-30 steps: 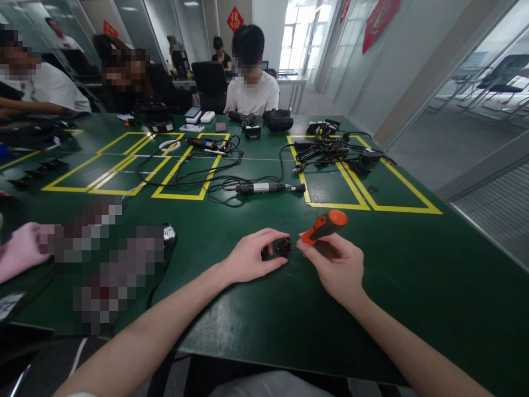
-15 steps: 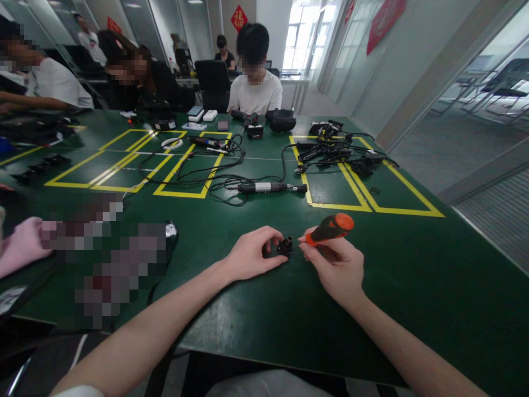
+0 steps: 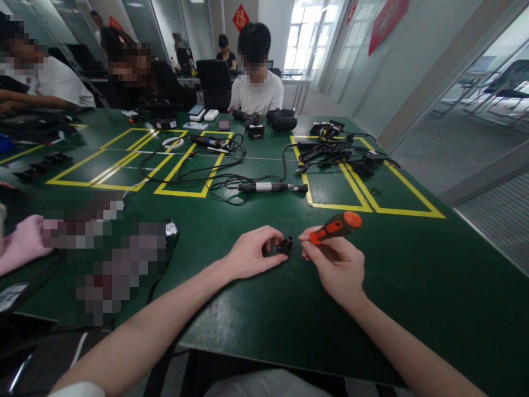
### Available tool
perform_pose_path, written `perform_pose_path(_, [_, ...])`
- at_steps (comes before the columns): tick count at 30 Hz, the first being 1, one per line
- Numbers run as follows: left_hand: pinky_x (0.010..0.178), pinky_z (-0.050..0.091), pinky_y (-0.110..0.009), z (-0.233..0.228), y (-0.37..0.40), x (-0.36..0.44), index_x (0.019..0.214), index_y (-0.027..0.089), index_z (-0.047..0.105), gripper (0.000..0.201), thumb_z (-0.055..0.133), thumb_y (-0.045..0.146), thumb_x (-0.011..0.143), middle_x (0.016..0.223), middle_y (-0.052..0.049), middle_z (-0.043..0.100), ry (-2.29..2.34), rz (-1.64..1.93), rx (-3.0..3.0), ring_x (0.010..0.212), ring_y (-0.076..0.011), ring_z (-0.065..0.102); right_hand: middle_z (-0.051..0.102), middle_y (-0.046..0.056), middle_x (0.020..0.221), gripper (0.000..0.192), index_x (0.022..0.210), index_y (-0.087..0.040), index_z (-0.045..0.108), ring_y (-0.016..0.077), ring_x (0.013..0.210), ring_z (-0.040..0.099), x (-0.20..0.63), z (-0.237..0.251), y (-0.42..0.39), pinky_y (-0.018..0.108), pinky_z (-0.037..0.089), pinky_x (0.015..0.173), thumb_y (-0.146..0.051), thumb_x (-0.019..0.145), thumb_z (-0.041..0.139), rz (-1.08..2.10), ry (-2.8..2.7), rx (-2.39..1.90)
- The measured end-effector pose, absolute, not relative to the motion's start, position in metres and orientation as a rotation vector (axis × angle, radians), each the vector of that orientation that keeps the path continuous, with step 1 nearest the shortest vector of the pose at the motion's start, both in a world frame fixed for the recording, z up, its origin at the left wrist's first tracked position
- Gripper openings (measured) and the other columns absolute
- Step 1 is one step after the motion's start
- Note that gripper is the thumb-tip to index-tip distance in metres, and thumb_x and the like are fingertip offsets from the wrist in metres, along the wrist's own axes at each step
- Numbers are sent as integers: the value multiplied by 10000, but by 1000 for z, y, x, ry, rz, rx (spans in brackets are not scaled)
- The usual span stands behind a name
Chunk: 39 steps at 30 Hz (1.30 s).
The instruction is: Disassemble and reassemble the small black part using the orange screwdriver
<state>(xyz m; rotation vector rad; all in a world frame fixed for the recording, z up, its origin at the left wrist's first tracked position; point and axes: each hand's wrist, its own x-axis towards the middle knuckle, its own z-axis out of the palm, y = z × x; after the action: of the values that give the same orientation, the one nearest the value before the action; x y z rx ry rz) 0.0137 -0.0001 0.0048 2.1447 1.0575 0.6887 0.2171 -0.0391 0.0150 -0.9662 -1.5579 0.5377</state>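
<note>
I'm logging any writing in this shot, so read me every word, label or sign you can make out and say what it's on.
"福": red diamond sign on the far wall.
Red banner on the right wall: too blurred to read.
Orange screwdriver in the right hand: no readable text.

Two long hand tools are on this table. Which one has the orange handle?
The screwdriver in the right hand, beside the small black part. The other tool is black and silver, corded, and lies farther away among cables.

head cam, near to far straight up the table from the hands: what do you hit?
Left hand and right hand with small black part and orange screwdriver → corded tool → black pouch → seated person.
</note>
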Motion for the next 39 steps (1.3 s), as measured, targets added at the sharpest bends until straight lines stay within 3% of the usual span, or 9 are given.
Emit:
perform_pose_path(4, [681, 453, -260, 5, 0, 14, 1069, 194, 666, 287, 789, 323, 845, 943, -1, 673, 1064, 681, 2141, 752, -130, 598, 738, 34, 762, 166, 712, -207, 696, 164, 613, 672, 218, 15, -38, 288, 551, 543, -182, 867, 749, 468, -1537, -997])
perform_pose_path(9, [683, 454, -258, 4, 0, 14, 1070, 193, 664, 285, 788, 319, 846, 964, -3, 675, 1048, 687, 2139, 756, -127, 597, 756, 25, 736, 46, 834, -205, 744, 147, 550, 653, 215, 20, -38, 287, 572, 545, -167, 859, 750, 581, -1493, -987])
perform_pose_path(12, [675, 449, -254, 4, 0, 13, 1066, 192, 665, 278, 787, 309, 846, 945, 2, 670, 1045, 700, 2140, 736, -121, 587, 778, 34, 793, 76, 914, -206, 760, 136, 546, 656, 213, 21, -39, 274, 573, 527, -163, 885, 706, 674, -1457, -956])
perform_pose_path(15, [673, 445, -254, 4, 0, 13, 1063, 196, 669, 271, 787, 300, 842, 923, 7, 665, 1054, 693, 2149, 730, -122, 582, 766, 40, 816, 44, 849, -204, 755, 135, 551, 649, 213, 18, -38, 274, 562, 509, -173, 865, 727, 648, -1462, -970])
perform_pose_path(19, [669, 445, -253, 5, -1, 12, 1064, 195, 668, 267, 782, 304, 849, 922, 5, 660, 1048, 689, 2152, 733, -122, 583, 723, 23, 748, 155, 694, -203, 713, 130, 547, 623, 216, 14, -37, 266, 536, 498, -181, 839, 764, 552, -1478, -993])
perform_pose_path(27, [670, 454, -251, 5, -1, 12, 1069, 195, 667, 263, 775, 302, 854, 924, 5, 662, 1042, 695, 2152, 732, -119, 584, 733, -2, 702, 32, 845, -209, 753, 133, 539, 651, 213, 20, -39, 261, 567, 530, -178, 855, 749, 653, -1454, -975])
perform_pose_path(33, [687, 467, -260, 5, 0, 11, 1078, 198, 669, 266, 758, 332, 866, 936, -1, 674, 1045, 688, 2160, 748, -126, 599, 789, 46, 826, 32, 828, -213, 784, 159, 582, 670, 216, 15, -38, 292, 564, 522, -196, 842, 762, 591, -1484, -1008])
perform_pose_path(39, [674, 464, -255, 7, 2, 12, 1081, 196, 671, 279, 764, 332, 856, 955, -9, 692, 1044, 662, 2150, 742, -130, 603, 777, 36, 719, 83, 764, -211, 772, 180, 548, 672, 218, 20, -35, 326, 590, 540, -260, 803, 827, 526, -1488, -1074])
